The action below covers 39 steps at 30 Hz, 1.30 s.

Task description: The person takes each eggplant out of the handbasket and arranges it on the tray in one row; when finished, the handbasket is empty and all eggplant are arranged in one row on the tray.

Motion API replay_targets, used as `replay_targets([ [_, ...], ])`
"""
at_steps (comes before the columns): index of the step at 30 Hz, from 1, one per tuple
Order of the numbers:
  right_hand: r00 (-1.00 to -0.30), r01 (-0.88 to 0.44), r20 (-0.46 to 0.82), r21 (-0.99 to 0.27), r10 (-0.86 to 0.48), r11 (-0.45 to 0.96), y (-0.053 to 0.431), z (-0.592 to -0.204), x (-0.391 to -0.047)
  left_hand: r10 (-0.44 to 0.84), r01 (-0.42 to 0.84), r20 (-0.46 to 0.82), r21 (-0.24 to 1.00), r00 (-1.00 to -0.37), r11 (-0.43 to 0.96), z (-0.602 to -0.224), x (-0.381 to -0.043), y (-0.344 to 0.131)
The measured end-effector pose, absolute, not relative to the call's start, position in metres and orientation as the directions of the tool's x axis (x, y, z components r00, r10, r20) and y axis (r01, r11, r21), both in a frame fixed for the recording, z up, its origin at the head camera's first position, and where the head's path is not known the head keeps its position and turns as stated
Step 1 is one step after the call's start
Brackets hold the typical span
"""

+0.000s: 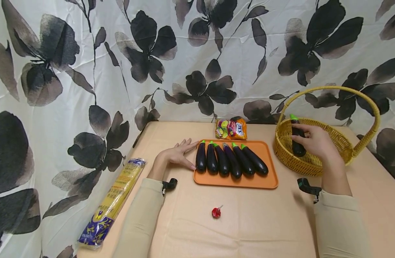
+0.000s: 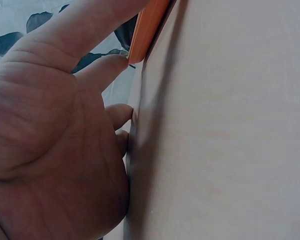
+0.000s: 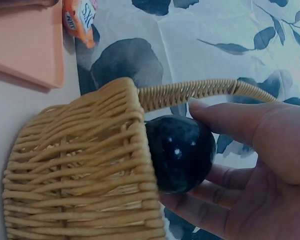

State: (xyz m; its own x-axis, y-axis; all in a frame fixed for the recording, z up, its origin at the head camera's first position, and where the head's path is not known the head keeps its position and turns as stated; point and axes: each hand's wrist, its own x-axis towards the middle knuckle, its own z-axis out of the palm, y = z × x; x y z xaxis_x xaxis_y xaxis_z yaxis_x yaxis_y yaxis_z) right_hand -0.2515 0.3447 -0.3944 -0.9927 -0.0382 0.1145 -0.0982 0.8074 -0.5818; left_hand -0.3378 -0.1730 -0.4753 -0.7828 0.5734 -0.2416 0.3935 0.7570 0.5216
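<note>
In the head view my right hand (image 1: 318, 141) grips a dark eggplant (image 1: 296, 138) with a green cap, held over the left side of a yellow wicker basket (image 1: 291, 163). The right wrist view shows the rounded end of this eggplant (image 3: 182, 152) between thumb and fingers, beside the basket's woven rim (image 3: 135, 107). My left hand (image 1: 176, 156) lies with spread fingers at the left edge of an orange tray (image 1: 236, 182); the left wrist view has its fingertips right at the tray's edge (image 2: 145, 30). Several eggplants (image 1: 229, 161) lie side by side on the tray, caps away from me.
A bright candy bag (image 1: 231, 129) lies behind the tray. In front of it is a small red wrapped lollipop (image 1: 216, 212). A long pack of spaghetti (image 1: 112, 204) lies along the table's left edge. The basket's tall handle (image 1: 333, 87) arches over it. Patterned cloth (image 1: 191, 53) hangs behind.
</note>
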Motion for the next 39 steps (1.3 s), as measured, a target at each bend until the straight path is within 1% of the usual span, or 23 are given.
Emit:
replay_targets([
  [16, -0.988, -0.151, 0.109, -0.617, -0.106, 0.772, 0.327, -0.378, -0.238, 0.567, 0.377, -0.244, 0.537, -0.787, 0.754, -0.476, -0.337, -0.175],
  [20, -0.989, -0.149, 0.101, -0.616, -0.110, 0.774, 0.326, -0.376, -0.236, 0.566, 0.374, -0.243, 0.541, -0.788, 0.753, -0.476, -0.337, -0.175],
  [26, -0.985, -0.170, 0.083, -0.610, -0.151, 0.774, 0.323, -0.374, -0.233, 0.569, 0.383, -0.241, 0.533, -0.786, 0.754, -0.476, -0.336, -0.174],
  [32, -0.977, -0.203, 0.071, -0.613, -0.202, 0.764, 0.314, -0.379, -0.237, 0.571, 0.385, -0.241, 0.531, -0.785, 0.754, -0.476, -0.336, -0.174],
  [39, -0.959, -0.260, 0.053, -0.560, -0.279, 0.786, 0.298, -0.389, -0.247, 0.571, 0.393, -0.228, 0.528, -0.788, 0.753, -0.477, -0.337, -0.175],
])
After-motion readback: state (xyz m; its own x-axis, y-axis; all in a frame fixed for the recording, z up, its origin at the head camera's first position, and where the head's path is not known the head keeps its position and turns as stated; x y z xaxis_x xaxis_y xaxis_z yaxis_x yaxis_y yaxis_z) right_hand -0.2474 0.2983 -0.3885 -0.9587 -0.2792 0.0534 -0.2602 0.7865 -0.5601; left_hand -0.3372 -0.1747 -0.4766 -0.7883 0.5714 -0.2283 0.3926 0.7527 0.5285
